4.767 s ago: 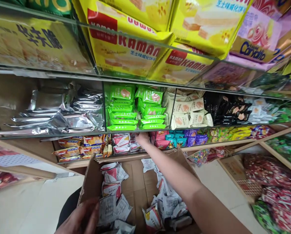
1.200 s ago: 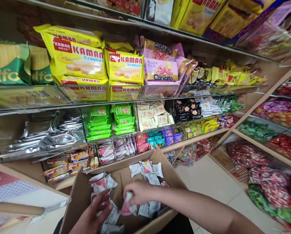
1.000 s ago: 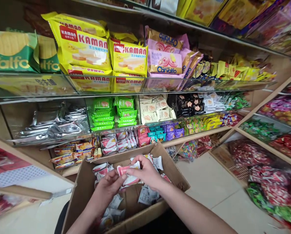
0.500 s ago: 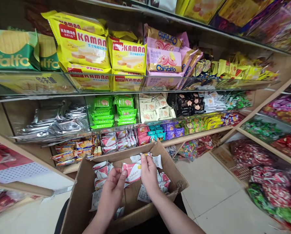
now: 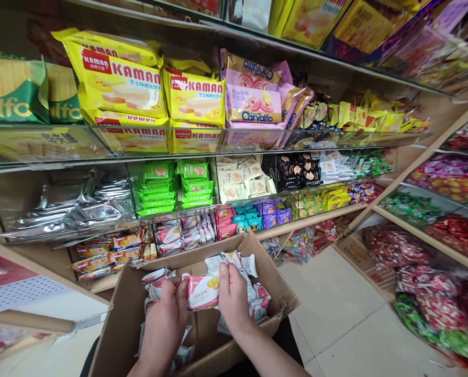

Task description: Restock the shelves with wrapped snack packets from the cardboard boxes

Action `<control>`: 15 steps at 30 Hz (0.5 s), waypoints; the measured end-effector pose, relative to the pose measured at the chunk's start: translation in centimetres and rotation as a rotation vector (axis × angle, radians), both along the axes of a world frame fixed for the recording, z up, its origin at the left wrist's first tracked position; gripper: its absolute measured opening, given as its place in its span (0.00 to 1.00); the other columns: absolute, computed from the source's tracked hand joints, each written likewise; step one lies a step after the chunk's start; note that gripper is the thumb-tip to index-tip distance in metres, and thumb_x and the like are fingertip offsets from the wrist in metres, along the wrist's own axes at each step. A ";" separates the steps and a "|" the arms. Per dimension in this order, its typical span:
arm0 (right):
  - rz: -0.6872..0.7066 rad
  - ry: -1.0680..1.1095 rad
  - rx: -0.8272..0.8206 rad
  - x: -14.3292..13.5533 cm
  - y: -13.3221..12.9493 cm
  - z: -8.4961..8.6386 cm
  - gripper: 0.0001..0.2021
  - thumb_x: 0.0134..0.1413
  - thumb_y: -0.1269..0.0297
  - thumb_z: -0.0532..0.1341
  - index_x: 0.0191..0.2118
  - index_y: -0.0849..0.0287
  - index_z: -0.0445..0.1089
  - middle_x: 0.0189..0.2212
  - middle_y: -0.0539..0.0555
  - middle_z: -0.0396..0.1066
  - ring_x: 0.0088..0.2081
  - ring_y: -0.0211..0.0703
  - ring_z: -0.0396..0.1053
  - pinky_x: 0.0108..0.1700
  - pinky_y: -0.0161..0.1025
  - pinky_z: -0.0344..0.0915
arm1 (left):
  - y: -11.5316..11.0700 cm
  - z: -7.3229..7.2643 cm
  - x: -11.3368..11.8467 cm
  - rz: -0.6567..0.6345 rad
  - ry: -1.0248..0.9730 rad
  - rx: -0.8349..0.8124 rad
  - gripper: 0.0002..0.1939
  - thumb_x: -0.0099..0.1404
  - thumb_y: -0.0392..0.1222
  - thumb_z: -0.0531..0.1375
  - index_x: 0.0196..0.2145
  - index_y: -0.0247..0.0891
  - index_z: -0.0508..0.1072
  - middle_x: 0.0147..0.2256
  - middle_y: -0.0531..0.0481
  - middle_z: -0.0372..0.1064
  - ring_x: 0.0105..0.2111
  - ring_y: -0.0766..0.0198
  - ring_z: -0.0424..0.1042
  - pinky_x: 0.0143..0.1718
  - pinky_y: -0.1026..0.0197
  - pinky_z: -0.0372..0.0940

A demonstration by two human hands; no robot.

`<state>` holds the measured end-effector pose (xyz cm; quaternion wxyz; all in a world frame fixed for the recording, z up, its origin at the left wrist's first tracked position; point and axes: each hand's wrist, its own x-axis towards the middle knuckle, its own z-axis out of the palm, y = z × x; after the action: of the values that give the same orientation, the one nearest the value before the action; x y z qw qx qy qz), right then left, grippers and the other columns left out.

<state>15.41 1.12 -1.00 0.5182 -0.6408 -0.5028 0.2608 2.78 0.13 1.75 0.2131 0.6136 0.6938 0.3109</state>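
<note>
Between my two hands is a small pink-and-white snack packet (image 5: 202, 291) with yellow round shapes printed on it. My left hand (image 5: 166, 314) pinches its left end, and my right hand (image 5: 232, 296) grips the right end with the thumb on top. Both hands are over an open cardboard box (image 5: 114, 319) that rests at my lap. Inside the box, similar packets (image 5: 157, 280) lie along the left side, and more packets (image 5: 257, 301) are heaped on the right. Part of the box's bottom shows beneath the held packet. My forearms hide some of the contents.
Ahead, a lower shelf bay (image 5: 185, 233) holds matching pink-and-white packets. Above it stand green packets (image 5: 159, 186) behind a glass lip, with yellow wafer packs (image 5: 120, 78) higher up. Bagged sweets (image 5: 426, 290) lie on the tiled floor (image 5: 336, 309) at the right.
The packet has turned so that its printed front, with the yellow shapes, faces me more fully. Hands, box and shelves appear slightly further left in the view.
</note>
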 end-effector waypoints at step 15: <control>0.142 -0.211 0.053 2.9 -0.3 0.5 0.17 0.58 0.58 0.45 0.20 0.58 0.56 0.16 0.47 0.57 0.20 0.34 0.56 0.25 0.32 0.50 | 0.6 1.7 0.2 -0.261 -0.660 -0.433 0.26 0.53 0.60 0.53 0.41 0.39 0.66 0.33 0.48 0.70 0.29 0.61 0.69 0.29 0.60 0.65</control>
<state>18.30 0.85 -0.47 0.4596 -0.6135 -0.6052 0.2145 2.96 0.74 3.45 0.5859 0.5047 0.5540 0.3084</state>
